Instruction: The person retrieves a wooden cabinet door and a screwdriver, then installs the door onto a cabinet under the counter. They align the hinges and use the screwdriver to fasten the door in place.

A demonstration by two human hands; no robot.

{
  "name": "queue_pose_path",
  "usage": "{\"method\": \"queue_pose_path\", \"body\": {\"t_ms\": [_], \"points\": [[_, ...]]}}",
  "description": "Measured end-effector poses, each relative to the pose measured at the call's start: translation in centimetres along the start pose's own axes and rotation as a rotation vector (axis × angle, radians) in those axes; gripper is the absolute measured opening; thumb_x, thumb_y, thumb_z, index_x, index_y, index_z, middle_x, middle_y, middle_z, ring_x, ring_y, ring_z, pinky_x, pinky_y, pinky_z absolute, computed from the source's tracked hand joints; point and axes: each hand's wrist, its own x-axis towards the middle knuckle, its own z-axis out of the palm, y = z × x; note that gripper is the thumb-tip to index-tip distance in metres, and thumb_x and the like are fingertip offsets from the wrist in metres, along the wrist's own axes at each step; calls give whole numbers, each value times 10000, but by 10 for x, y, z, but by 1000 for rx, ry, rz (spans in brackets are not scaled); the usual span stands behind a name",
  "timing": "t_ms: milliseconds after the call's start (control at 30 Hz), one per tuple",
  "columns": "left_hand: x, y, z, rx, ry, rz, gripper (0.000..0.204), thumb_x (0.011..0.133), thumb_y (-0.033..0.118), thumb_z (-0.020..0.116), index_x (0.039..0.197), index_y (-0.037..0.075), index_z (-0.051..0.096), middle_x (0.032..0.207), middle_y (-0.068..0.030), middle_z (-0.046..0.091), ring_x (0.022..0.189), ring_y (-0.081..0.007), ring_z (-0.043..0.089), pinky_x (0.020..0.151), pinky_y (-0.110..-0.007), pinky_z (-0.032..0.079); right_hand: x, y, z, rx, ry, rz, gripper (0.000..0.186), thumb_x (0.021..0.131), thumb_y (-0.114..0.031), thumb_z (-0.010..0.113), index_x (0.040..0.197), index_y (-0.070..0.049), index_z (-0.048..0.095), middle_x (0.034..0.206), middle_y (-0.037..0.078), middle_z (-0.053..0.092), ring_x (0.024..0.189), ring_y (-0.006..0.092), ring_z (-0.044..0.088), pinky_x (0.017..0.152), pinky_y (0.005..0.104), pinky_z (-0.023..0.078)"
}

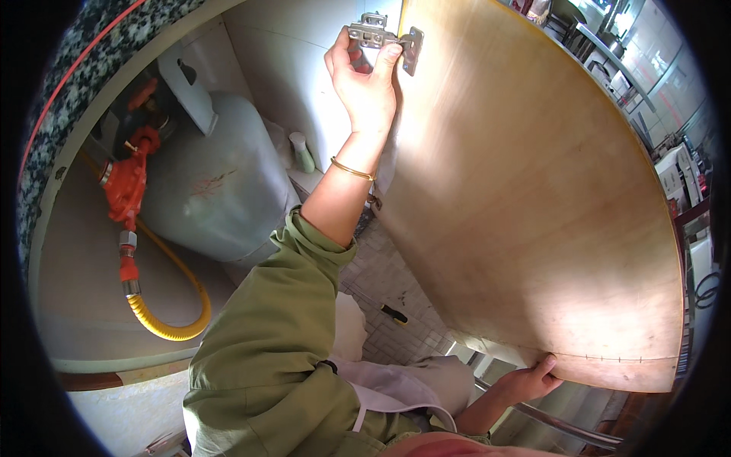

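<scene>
A pale wooden cabinet door (533, 183) stands swung out, filling the right half of the view. My left hand (365, 91) is raised at the top, closed on a metal cabinet hinge (371, 34), with the thumb at its right end. The hinge's plate lies against the door's inner face by the edge. Whether the hinge arm touches the cabinet wall, I cannot tell. Down at the lower right, my right hand (529, 382) grips the door's bottom edge, its thumb up against the face and the other fingers partly hidden. A second hinge (374, 201) shows lower on the door's edge.
Inside the cabinet at left stands a grey gas cylinder (217, 175) with a red regulator (128, 183) and a yellow hose (171, 331). Behind it is a small pale green bottle (302, 154). A black-and-yellow handled tool (394, 314) lies on the tiled floor (388, 263).
</scene>
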Motion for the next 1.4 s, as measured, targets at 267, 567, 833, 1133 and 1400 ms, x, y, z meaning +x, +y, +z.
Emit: {"method": "queue_pose_path", "body": {"t_ms": [267, 567, 833, 1133, 1400], "points": [[9, 4, -3, 84, -51, 19, 724, 682, 264, 806, 1246, -33, 463, 1059, -95, 467, 934, -193, 479, 806, -299, 446, 1, -9, 3, -19, -4, -5, 488, 854, -156, 548, 1229, 105, 375, 1258, 221, 458, 1149, 295, 469, 1025, 398, 356], [8, 14, -3, 77, -118, 73, 812, 648, 243, 830, 1262, -85, 411, 1056, -135, 425, 912, -214, 487, 829, -313, 444, 4, 1, -13, 85, -57, 9, 508, 872, -163, 564, 1263, 90, 361, 1292, 207, 443, 1177, 289, 445, 1042, 400, 322], [1, 12, 3, 96, -90, 31, 851, 661, 236, 823, 1308, -56, 353, 1104, -135, 393, 924, -209, 427, 864, -336, 394, 14, -7, -5, -184, -24, 77, 531, 864, -80, 547, 1304, 90, 304, 1262, 215, 453, 1192, 277, 430, 1020, 385, 352], [-11, 21, 16, 105, -53, -10, 826, 761, 182, 746, 1356, -55, 224, 1091, -150, 348, 913, -220, 376, 855, -337, 357, 20, -102, 61, -108, -61, -1057, 594, 847, -176, 521, 1336, 91, 315, 1374, 240, 349, 1269, 371, 362, 1067, 508, 290], [-4, 17, 4, 282, -129, 62, 832, 760, 214, 732, 1329, -94, 209, 1078, -230, 352, 968, -341, 426, 868, -410, 358, 36, -198, 258, -934, -500, -1390, 424, 818, -512, 559, 811, -88, 546, 719, 92, 642, 646, 261, 652, 519, 370, 502]]}}
